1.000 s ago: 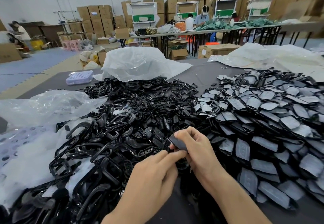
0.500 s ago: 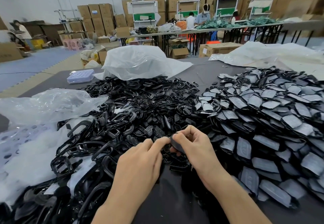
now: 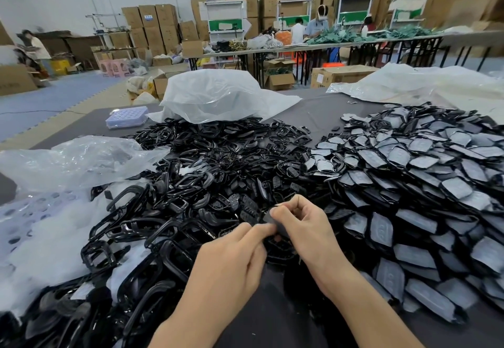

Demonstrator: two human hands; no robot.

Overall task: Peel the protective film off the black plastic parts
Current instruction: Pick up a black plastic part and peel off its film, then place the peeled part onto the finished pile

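1. Far left of the bench (image 3: 321, 110): a crumpled clear plastic bag (image 3: 81, 162) lies over the edge of a white perforated sheet (image 3: 35, 238). Behind them sits a small lidded clear box (image 3: 126, 117).
2. Left of centre: a heap of glossy black frames (image 3: 185, 184), loose and tangled. It spreads from the near edge back to a white bag (image 3: 215, 97).
3. Low centre: the left hand (image 3: 231, 263), back of hand up. Its fingers (image 3: 257, 232) are curled, with thumb and forefinger tips pinched on the near-left edge of one black part (image 3: 270, 219).
4. The black part is small, flat and dark, held just above the frame heap, between the two hands. It is mostly hidden. Only a corner shows between the left fingertips and the right thumb. Cannot tell whether any film is lifted from it.
5. Just right of it: the right hand (image 3: 308, 230). Its fingers (image 3: 293, 206) are clenched round the part's far side, thumb on its face. The fingertips of both hands are nearly touching.
6. Right: a large heap of film-covered parts (image 3: 425, 184), grey film upward, overlapping like scales, running to the right edge.
7. Far right, at the back: a clear plastic sheet (image 3: 436, 86) lies on the bench behind that heap.
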